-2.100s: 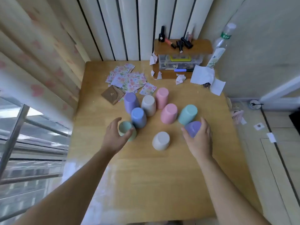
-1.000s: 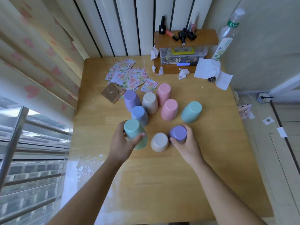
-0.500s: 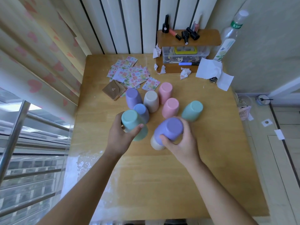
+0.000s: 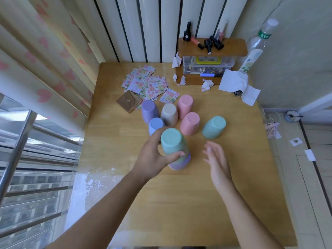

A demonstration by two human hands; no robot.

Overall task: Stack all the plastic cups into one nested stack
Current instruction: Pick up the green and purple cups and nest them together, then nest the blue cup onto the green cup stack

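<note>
Upside-down plastic cups stand on the wooden table [image 4: 179, 203]. My left hand [image 4: 152, 159] grips a green cup [image 4: 172, 142] that sits over a purple cup [image 4: 179, 163], with a thin beige rim showing at the bottom of that stack. My right hand [image 4: 215, 159] hovers just right of the stack, fingers apart and empty. Behind stand a blue cup [image 4: 155, 125], a purple cup [image 4: 149, 111], a beige cup [image 4: 169, 114], two pink cups [image 4: 185, 106] [image 4: 190, 123] and a second green cup [image 4: 214, 127].
Patterned cards [image 4: 145, 83] and a brown pouch [image 4: 128, 102] lie at the back left. A wooden shelf [image 4: 212, 46] with small bottles, a clear box, tissues [image 4: 233, 82] and a plastic bottle [image 4: 255, 49] crowd the back right. A curtain and window railing run along the left.
My right hand put the purple cup over the beige one and let go. My left hand carried the green cup to the right and set it over the purple cup.
</note>
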